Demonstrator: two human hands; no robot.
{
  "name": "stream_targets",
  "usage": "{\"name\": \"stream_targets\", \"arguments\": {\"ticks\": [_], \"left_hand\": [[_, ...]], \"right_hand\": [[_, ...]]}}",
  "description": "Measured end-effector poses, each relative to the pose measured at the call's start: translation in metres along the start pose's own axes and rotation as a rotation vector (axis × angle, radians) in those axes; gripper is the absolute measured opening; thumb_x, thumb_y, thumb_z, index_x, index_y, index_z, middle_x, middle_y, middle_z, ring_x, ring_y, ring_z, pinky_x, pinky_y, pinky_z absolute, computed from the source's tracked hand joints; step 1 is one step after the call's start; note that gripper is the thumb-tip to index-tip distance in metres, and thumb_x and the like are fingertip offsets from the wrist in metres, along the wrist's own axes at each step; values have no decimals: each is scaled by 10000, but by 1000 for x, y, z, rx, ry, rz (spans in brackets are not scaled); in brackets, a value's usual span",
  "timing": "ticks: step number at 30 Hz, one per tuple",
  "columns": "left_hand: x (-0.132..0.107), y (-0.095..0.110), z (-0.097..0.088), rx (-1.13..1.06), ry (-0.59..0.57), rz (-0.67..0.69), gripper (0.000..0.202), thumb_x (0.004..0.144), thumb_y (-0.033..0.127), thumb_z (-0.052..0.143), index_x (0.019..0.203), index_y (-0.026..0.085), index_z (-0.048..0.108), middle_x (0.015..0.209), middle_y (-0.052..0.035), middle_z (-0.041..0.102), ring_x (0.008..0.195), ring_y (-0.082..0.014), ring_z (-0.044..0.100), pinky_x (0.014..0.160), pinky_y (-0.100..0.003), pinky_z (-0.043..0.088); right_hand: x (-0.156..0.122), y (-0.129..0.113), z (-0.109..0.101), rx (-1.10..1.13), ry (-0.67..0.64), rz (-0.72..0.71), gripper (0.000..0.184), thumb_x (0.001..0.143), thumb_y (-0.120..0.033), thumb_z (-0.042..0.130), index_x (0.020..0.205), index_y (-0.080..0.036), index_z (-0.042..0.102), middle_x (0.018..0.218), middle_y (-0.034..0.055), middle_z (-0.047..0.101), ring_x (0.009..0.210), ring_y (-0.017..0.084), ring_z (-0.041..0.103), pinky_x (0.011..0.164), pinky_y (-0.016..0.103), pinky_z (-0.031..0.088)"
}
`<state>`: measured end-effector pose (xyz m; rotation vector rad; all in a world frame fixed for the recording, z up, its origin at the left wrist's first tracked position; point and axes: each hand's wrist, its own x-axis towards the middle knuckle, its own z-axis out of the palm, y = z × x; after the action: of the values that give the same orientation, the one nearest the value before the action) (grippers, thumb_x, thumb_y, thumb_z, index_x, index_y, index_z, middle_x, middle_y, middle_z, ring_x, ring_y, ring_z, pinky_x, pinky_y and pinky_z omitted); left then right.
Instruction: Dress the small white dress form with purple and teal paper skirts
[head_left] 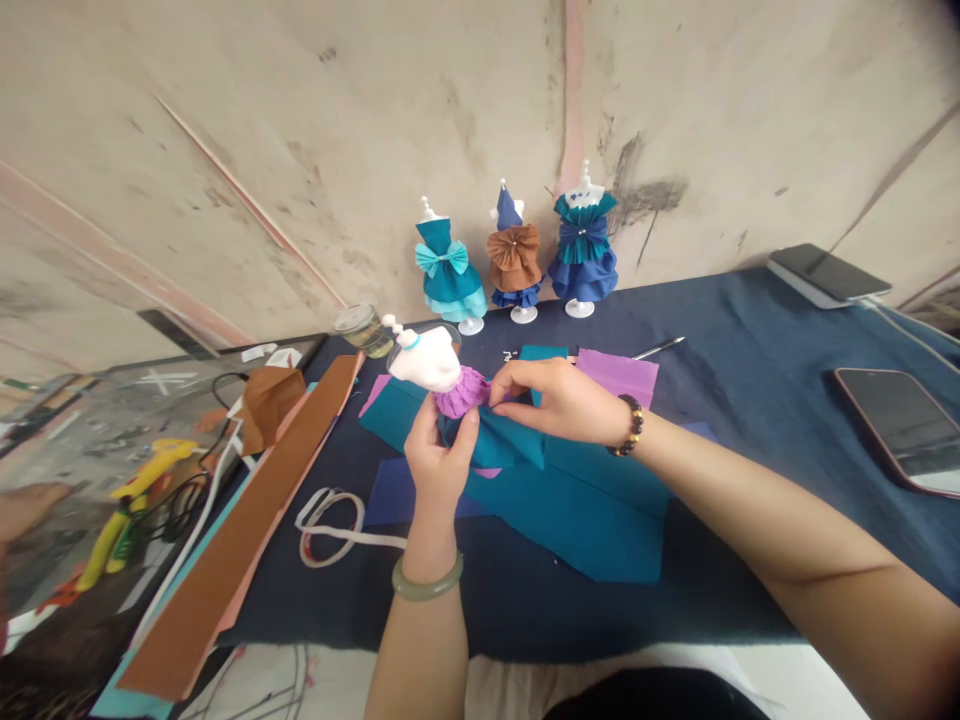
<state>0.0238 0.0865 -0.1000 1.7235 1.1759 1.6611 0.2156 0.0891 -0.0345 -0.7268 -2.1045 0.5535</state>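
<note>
My left hand point(441, 450) is closed around the lower part of a small white dress-form mannequin point(426, 360), which tilts to the left. A gathered purple ruffle point(463, 391) wraps its waist. Teal fabric point(504, 438) hangs below the ruffle, between my hands. At the ruffle's right edge, my right hand point(551, 395) pinches with thumb and forefinger. Whether it grips the ruffle or the teal fabric beneath is hard to make out. Under both hands lie a large teal sheet point(600, 510), a purple piece point(619, 375) and a blue piece point(394, 490).
Three dressed mannequins, in teal point(450, 270), brown point(514, 260) and blue point(583, 245), stand by the wall. A roll of white tape point(330, 525), brown fabric strips point(251, 540), a lidded cup point(364, 328) and a yellow glue gun point(127, 510) are leftward. A pen point(660, 348) and phone point(900, 425) lie right.
</note>
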Motion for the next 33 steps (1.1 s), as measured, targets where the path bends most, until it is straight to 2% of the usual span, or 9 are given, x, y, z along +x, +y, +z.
{"name": "stream_targets", "arguments": {"ticks": [6,10,15,18,21,24,29,33], "left_hand": [[0,-2,-1,-1,-15,8,380,813,324,698,1143,139,652,1076,-108,720,1033,-246,678,998,-389,502],[0,-2,0,31,-7,13,381,818,340,688,1141,141,652,1058,-103,724,1008,-241,683,978,-381,511],[0,1,0,59,-6,28,365,821,342,681,1123,138,659,1043,-101,723,972,-233,687,949,-372,525],[0,1,-1,63,-25,35,363,821,337,685,1126,142,658,1039,-100,723,975,-234,683,964,-383,518],[-1,0,-1,54,-50,42,359,828,336,680,1133,148,652,1045,-100,719,985,-236,678,974,-391,512],[-1,-1,-2,20,-77,57,333,841,323,667,1130,158,650,1045,-95,710,997,-234,670,970,-380,511],[-1,-1,-3,4,-117,77,372,822,340,686,1147,164,641,1052,-93,694,1010,-240,663,969,-385,511],[-1,-2,-1,38,-97,56,399,800,381,702,1129,162,649,1036,-94,698,1025,-255,661,959,-400,524]], "right_hand": [[-1,2,3,37,22,-1,75,850,-120,579,873,-165,634,885,26,716,754,112,634,727,244,491],[0,1,2,10,62,85,43,832,-171,635,874,-161,639,861,24,713,726,113,617,699,242,474],[1,0,-1,-116,-55,232,129,837,-279,692,842,-151,677,772,25,708,689,130,628,658,249,445],[0,1,-1,-149,-86,178,133,862,-265,670,803,-148,698,784,40,713,711,140,639,666,258,453],[0,1,-1,-94,-83,72,100,882,-198,633,885,-155,723,879,57,723,797,144,660,736,264,493],[-1,2,-1,-67,-91,16,136,902,-176,601,942,-162,731,902,61,718,814,141,665,742,263,510],[-1,4,1,-111,-25,1,122,899,-181,601,912,-162,720,865,57,715,780,145,662,724,270,512],[-1,5,4,-142,43,16,69,875,-190,634,849,-158,689,852,54,722,798,159,662,737,275,504]]}}
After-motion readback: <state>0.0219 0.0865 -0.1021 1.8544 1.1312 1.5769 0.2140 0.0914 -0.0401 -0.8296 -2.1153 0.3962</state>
